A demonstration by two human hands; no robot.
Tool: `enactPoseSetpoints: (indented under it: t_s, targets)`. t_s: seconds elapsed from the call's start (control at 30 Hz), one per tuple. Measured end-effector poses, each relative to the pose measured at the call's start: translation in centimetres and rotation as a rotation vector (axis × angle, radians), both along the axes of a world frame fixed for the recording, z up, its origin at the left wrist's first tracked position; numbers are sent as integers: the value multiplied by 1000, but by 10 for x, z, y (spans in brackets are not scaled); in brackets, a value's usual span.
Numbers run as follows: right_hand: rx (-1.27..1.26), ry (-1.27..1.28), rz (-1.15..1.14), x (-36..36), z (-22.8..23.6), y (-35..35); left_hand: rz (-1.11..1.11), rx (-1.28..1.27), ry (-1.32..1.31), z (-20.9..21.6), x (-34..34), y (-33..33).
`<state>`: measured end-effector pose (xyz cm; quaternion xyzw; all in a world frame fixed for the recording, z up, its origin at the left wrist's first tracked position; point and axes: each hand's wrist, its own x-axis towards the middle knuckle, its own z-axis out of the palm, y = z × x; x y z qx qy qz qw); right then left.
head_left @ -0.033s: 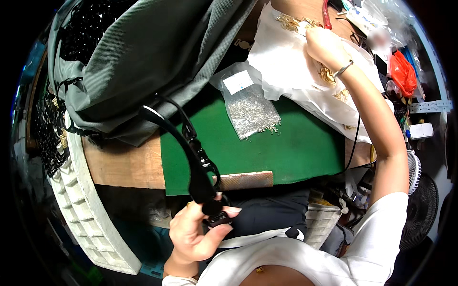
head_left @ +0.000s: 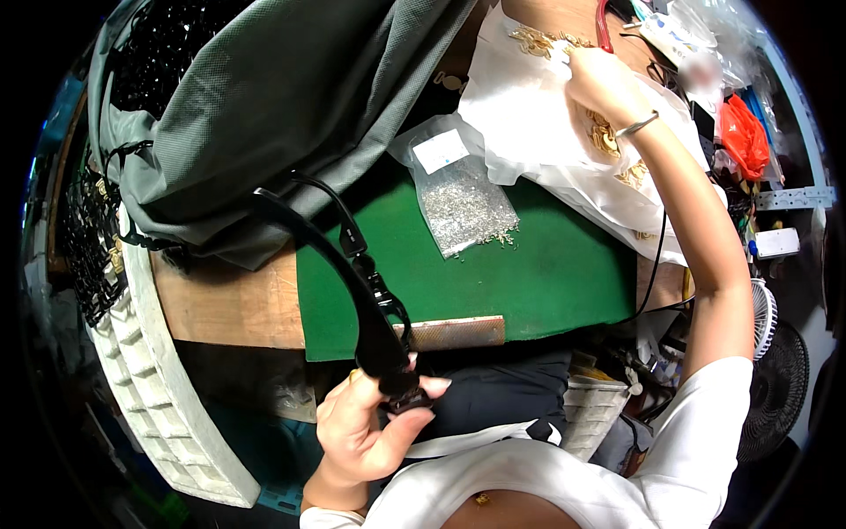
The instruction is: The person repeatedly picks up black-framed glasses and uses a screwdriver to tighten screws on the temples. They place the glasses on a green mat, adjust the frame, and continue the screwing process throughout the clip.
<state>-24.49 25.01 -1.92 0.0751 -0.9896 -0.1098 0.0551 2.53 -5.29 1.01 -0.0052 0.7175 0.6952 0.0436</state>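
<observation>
My left hand (head_left: 366, 428) is closed at the lower middle, with thumb and fingers pinching the lower end of a long black curved band (head_left: 357, 291). The band has two arms reaching up and left, with shiny dark links along one side; I cannot tell its exact kind. At the upper right my right hand (head_left: 606, 84) reaches over white sheeting (head_left: 502, 115). Its fingers are curled down at gold-coloured metal ornaments (head_left: 538, 41), and the fingertips are hidden. More gold ornaments (head_left: 604, 137) lie beside the wrist, which wears a metal bangle (head_left: 638, 123).
A clear bag of small silvery pieces (head_left: 463, 207) lies on a green mat (head_left: 546, 273), some spilling out. A large grey cloth bag (head_left: 256, 115) holding glossy black pieces (head_left: 167, 44) stands left. A red plastic bag (head_left: 745, 137) and a fan (head_left: 780, 388) are at the right.
My left hand and the black band have shifted slightly right, and the band's two arms have tilted a little. My right hand has barely moved at the gold ornaments.
</observation>
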Motion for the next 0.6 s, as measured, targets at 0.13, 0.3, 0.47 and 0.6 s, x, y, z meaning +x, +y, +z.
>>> enactPoseSetpoints:
  t_s: [0.13,0.3,0.47,0.6]
  targets:
    - [-290,171,126,14,15,15,-22,45,164,-12,-15,13]
    - [-1097,-388,97,142,101,-65,-100,-129,209,-12,-21,18]
    - [-1336,-569,440,180,66,-91,-177,-393,353,-4,-28,45]
    - [-1372,-654,487,178,55,-90,-145,-413,279,-2,-23,39]
